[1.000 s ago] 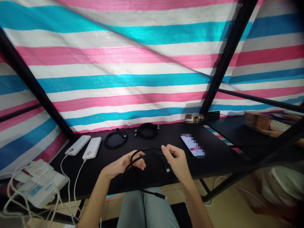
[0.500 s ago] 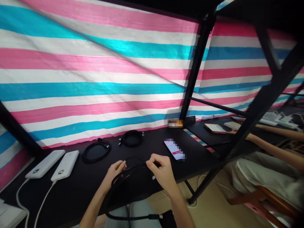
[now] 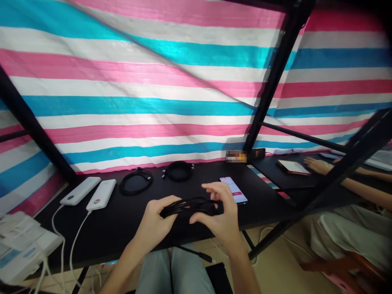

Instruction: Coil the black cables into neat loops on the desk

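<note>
Both my hands hold a black cable (image 3: 190, 205) gathered into a flat bundle above the front of the black table (image 3: 122, 220). My left hand (image 3: 157, 218) is closed round the bundle's left end. My right hand (image 3: 222, 210) pinches its right end with thumb and lower fingers, the upper fingers stretched out. A loose end of the cable (image 3: 196, 253) hangs below the table edge over my lap.
Two coiled black cables (image 3: 135, 182) (image 3: 178, 170) lie at the back of the table. Two white power banks (image 3: 80, 190) (image 3: 101, 194) with white leads sit at left. A lit phone (image 3: 234, 190) lies right of my hands. Another person's arm (image 3: 352, 181) rests on the neighbouring table.
The wide loop of cable has been drawn together into a tight flat bundle between my hands. The view has swung, and my hands are higher and closer together.
</note>
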Demonstrator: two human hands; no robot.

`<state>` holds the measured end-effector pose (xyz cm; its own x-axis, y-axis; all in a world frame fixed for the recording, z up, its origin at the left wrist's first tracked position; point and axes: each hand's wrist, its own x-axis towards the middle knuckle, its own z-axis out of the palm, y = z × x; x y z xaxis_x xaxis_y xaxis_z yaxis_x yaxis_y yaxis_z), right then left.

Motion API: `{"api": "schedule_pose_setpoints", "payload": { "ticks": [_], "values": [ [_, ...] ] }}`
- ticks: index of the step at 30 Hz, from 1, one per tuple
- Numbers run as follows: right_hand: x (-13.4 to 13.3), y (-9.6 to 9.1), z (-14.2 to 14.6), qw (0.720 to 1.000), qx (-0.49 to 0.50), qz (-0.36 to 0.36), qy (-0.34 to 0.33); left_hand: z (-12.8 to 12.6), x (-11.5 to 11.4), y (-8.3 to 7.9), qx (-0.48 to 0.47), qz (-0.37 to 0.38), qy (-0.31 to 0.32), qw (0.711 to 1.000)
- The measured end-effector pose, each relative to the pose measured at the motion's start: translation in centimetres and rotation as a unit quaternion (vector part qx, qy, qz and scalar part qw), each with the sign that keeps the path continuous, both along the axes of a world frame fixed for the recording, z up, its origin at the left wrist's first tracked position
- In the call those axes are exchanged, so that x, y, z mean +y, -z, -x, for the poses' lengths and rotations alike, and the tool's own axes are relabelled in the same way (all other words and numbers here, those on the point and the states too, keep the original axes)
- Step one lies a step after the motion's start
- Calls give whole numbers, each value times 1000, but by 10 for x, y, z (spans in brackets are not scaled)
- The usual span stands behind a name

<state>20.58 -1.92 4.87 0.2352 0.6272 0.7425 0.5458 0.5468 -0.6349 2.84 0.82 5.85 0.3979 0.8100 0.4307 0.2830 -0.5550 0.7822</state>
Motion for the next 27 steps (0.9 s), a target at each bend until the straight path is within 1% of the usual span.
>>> {"api": "schedule_pose_setpoints", "payload": {
  "ticks": [2,3,5,6,8,9,11,13,14,16,18,19,21,22,24,25,27],
  "values": [
    [0,-2,1,1000,-29,-4,11,0,-5,-5,-2,-82,-11,997],
    [0,-2,2,999,-32,0,6,0,-8,-7,-6,-119,-21,993],
    [3,-1,6,999,-13,27,-36,1,-13,-9,-16,-180,-45,982],
    [4,1,8,997,7,54,-63,1,-14,-9,-26,-204,-61,977],
    [7,4,12,988,51,114,-91,1,-13,-7,-51,-224,-94,969],
    [8,5,13,985,70,134,-87,0,-10,-5,-63,-212,-107,969],
    [9,7,14,984,102,138,-53,-2,-2,3,-93,-137,-129,978],
    [10,8,13,982,150,115,-17,-5,8,14,-140,-27,-140,980],
    [10,8,12,978,183,103,-1,-6,13,21,-167,18,-139,976],
    [10,7,10,965,253,70,24,-12,19,34,-209,80,-144,964],
    [11,6,10,947,318,27,44,-19,23,46,-232,129,-157,951],
    [11,6,11,935,352,8,49,-24,23,51,-244,168,-163,941],
    [12,5,15,906,420,-19,46,-33,22,59,-276,269,-152,910],
    [13,4,18,890,453,-29,42,-37,21,62,-289,329,-130,890],
    [13,4,24,862,504,-41,37,-43,17,67,-299,437,-57,847],
    [13,3,27,851,522,-40,34,-46,15,68,-296,479,-18,826],
    [11,3,33,835,549,-26,19,-50,9,71,-287,541,50,789]
  ]
}}
